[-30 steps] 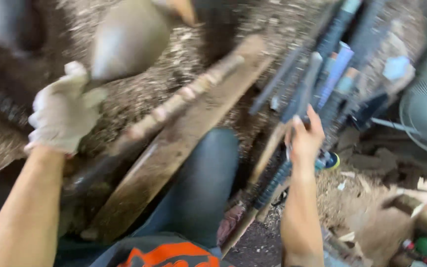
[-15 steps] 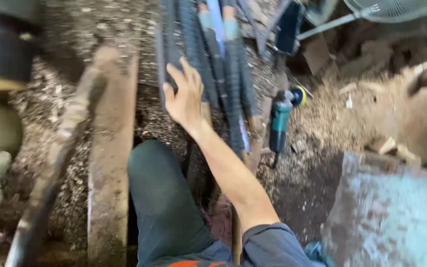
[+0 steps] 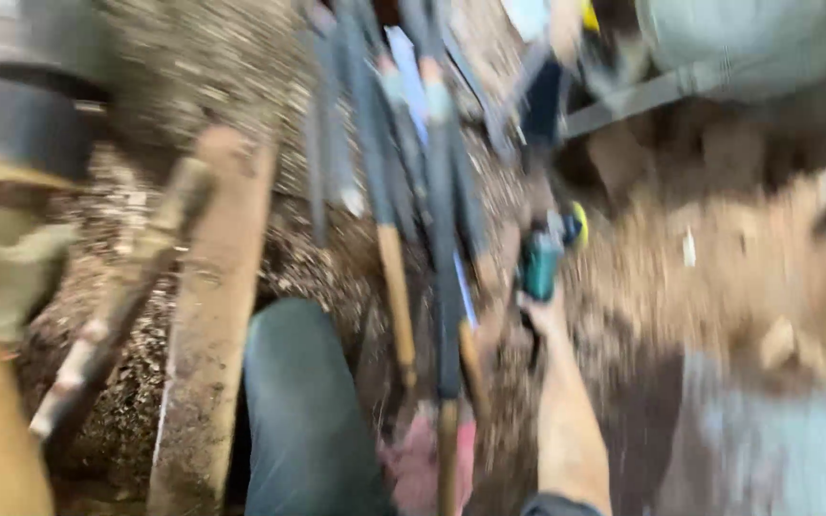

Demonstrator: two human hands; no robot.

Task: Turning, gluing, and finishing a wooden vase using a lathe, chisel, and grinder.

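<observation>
The frame is motion-blurred. My right hand [image 3: 543, 313] reaches forward on a bare arm and meets the lower end of a teal power tool [image 3: 539, 264] lying on the shavings; its fingers are too smeared to read. My left hand [image 3: 0, 260], in a pale work glove, sits at the left edge beside a turned wooden spindle [image 3: 117, 315]. Its grip is unclear. Between the hands lies a row of long-handled turning tools [image 3: 432, 191] with dark shafts and wooden handles.
A long wooden plank [image 3: 214, 315] runs alongside the spindle. A dark round machine part [image 3: 21, 115] is at top left. My knee in dark trousers [image 3: 303, 411] is at bottom centre. Wood shavings [image 3: 212, 67] cover the ground. A grey-blue slab [image 3: 767, 440] lies bottom right.
My right hand has left the long tool handles and moved right and down to the teal power tool. The view has shifted and blurred.
</observation>
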